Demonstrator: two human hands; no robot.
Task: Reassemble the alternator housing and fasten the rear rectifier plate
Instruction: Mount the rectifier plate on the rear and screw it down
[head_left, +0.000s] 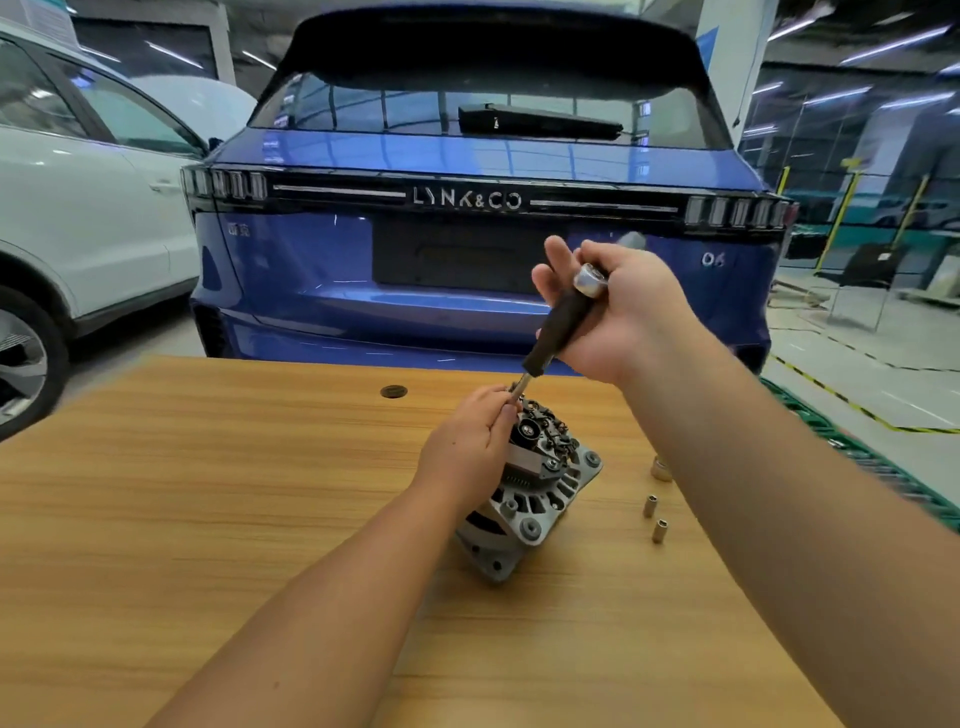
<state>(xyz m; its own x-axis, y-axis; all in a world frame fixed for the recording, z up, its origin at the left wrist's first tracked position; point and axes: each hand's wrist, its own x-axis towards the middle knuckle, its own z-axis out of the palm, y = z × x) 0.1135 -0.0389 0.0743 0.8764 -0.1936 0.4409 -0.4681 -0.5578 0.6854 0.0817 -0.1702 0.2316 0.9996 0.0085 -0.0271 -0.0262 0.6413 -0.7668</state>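
Observation:
A grey alternator (535, 499) stands on the wooden table (208, 493), its rear end with the rectifier plate (545, 434) facing up. A driver with a black handle (563, 325) and a silver cap slants down to the plate's far edge. My right hand (618, 306) grips the top of the handle. My left hand (470, 441) rests against the alternator's left side, and its fingertips pinch the driver's metal shaft (521, 387) just above the plate. The tool's tip is hidden behind my fingers.
Three small metal sockets (655, 512) stand on the table right of the alternator. A dark round hole (393, 391) lies near the table's far edge. A blue car (467, 249) is parked close behind the table, a white car (78, 208) at left.

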